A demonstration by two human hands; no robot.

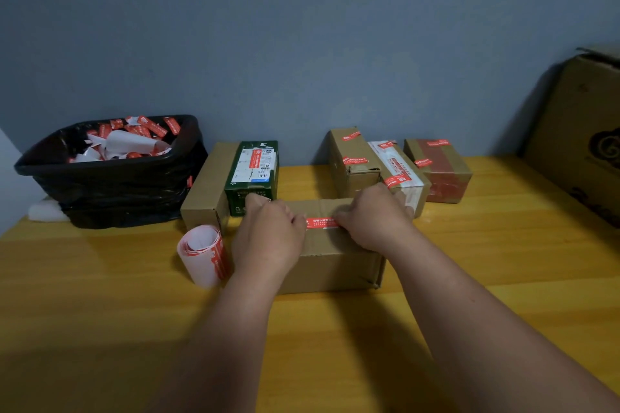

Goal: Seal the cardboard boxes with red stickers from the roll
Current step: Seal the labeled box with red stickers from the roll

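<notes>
Two hands [268,231] [372,218], seven boxes [335,265].

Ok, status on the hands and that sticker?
Both hands, left and right, pressing red sticker onto front box. Roll beside it. Nothing blocking.

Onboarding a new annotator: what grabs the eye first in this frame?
Both hands, left hand and right hand, press a red sticker onto the cardboard box at centre. The sticker roll stands just left of it. A black bin of red and white scraps sits back left.
</notes>
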